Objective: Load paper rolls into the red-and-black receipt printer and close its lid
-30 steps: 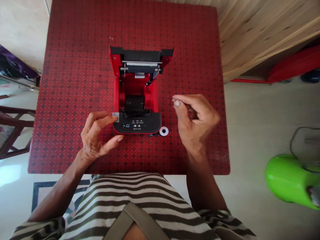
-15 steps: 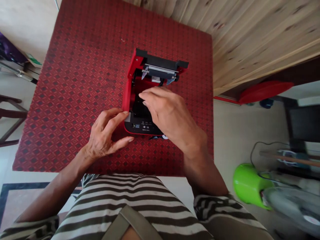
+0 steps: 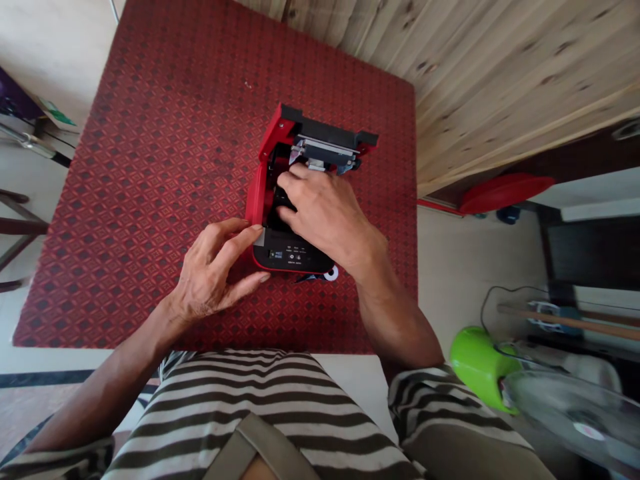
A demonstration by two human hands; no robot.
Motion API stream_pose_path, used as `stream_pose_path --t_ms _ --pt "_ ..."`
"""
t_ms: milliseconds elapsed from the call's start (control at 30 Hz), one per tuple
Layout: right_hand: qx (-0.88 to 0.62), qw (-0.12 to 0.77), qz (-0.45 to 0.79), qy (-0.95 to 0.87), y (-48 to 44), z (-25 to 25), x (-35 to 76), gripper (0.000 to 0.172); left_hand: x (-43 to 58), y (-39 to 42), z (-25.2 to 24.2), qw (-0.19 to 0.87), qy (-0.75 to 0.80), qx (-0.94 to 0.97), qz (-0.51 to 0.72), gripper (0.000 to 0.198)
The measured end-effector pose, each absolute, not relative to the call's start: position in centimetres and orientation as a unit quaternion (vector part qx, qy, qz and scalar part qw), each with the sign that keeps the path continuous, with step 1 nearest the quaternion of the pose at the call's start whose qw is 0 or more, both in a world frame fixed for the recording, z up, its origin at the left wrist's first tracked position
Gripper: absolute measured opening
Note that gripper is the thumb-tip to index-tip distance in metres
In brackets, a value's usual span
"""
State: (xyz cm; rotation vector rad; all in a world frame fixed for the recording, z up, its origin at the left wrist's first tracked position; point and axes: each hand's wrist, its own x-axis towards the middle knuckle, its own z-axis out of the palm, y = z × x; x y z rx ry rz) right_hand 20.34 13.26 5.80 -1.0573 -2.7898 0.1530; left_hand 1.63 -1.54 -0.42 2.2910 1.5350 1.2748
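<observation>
Printer (image 3: pixel 290 252), lid (image 3: pixel 330 133) raised, at the centre of the frame, left hand (image 3: pixel 210 267) spread with a fingertip (image 3: pixel 257 230) on its lower-left corner, right hand (image 3: pixel 325 207) inside, grip hidden from me.

Knotty wood planking (image 3: pixel 465 73) lies past the far edge of the red diamond-patterned table (image 3: pixel 175 113). Left of the table I see a dark wooden chair (image 3: pixel 23 227); right of it, pale floor (image 3: pixel 445 267), a lime-green bucket (image 3: pixel 473 363) and an electric fan (image 3: pixel 565 407).
</observation>
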Motion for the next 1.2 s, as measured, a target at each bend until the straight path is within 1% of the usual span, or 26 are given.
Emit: stream_pose_path --t_ms 67,167,233,300,400,500,567,633,667,733,833,1000,1133,1200 --pt "-0.349 0.105 0.063 -0.929 13.0 6.1 20.7 0.01 1.6 -1.5 -0.4 0.055 0.506 0.751 0.421 0.067" --pt "-0.363 0.122 0.082 -0.92 12.1 6.7 21.0 0.005 1.6 -1.5 -0.5 0.059 0.506 0.75 0.422 0.067" --pt "-0.379 0.136 0.076 -0.912 11.1 7.3 21.2 0.007 1.6 -1.4 -0.5 0.059 0.506 0.751 0.42 0.067" --pt "-0.387 0.164 0.067 -0.905 10.1 8.2 21.8 0.012 1.5 -1.4 -0.5 0.058 0.505 0.752 0.42 0.067" --pt "-0.393 0.265 0.08 -0.877 8.9 9.9 23.9 0.017 1.5 -1.3 -0.5 0.06 0.498 0.753 0.425 0.069" --pt "-0.463 0.38 0.107 -0.794 9.0 10.3 27.1 0.02 1.5 -1.2 -0.4 0.061 0.491 0.754 0.432 0.07" --pt "-0.506 0.451 0.139 -0.722 10.0 8.8 29.3 0.021 1.5 -1.1 -0.4 0.06 0.491 0.752 0.434 0.069" --pt "-0.507 0.515 0.181 -0.667 11.1 6.1 31.3 0.023 1.4 -1.0 -0.4 0.058 0.492 0.748 0.442 0.068" --pt "-0.517 0.515 0.196 -0.655 11.6 4.6 32.1 0.024 1.4 -0.9 -0.4 0.057 0.492 0.745 0.446 0.069" --pt "-0.54 0.489 0.218 -0.65 12.1 1.8 33.2 0.027 1.4 -0.7 -0.5 0.049 0.489 0.745 0.451 0.073" --pt "-0.564 0.449 0.228 -0.654 11.7 -0.7 33.6 0.027 1.4 -0.6 -0.6 0.034 0.485 0.752 0.446 0.075" --pt "-0.587 0.398 0.265 -0.653 10.9 -2.1 33.2 0.028 1.5 -0.7 -0.5 0.033 0.494 0.747 0.444 0.073" --pt "-0.575 0.41 0.281 -0.65 10.9 -2.9 33.3 0.031 1.5 -0.8 -0.5 0.035 0.497 0.747 0.44 0.073" --pt "-0.576 0.404 0.283 -0.652 10.7 -3.1 33.6 0.036 1.4 -0.8 -0.6 0.038 0.499 0.745 0.44 0.073"
